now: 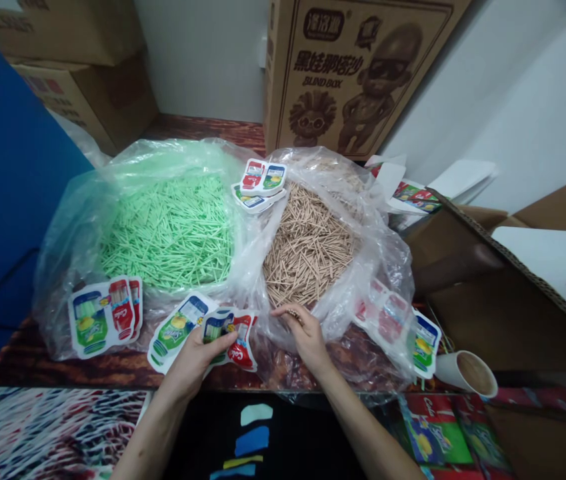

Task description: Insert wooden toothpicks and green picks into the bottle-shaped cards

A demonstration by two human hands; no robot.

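Note:
My left hand (pixel 193 360) grips a bottle-shaped printed pack (pixel 245 348), red with "Cola" on one side and green on the other, thumb across its face. Green sticks show through the pack's window. Beneath it lies another Sprite-style pack (pixel 175 331). My right hand (pixel 307 339) is closed in a pinch on a few small brown sticks (pixel 293 313), just in front of a clear plastic bag (pixel 335 313) heaped with brown sticks (pixel 307 243). To the left, a second bag (pixel 70 227) holds a pile of light green sticks (pixel 170 233).
Several packs (pixel 95 319) rest at the left front, others (pixel 260 185) between the bags, and one (pixel 425 343) at the right. A paper cup (pixel 465 373) lies tilted near an open carton (pixel 513 313). A large cardboard box (pixel 353 73) stands behind; a blue panel (pixel 7 167) borders the left.

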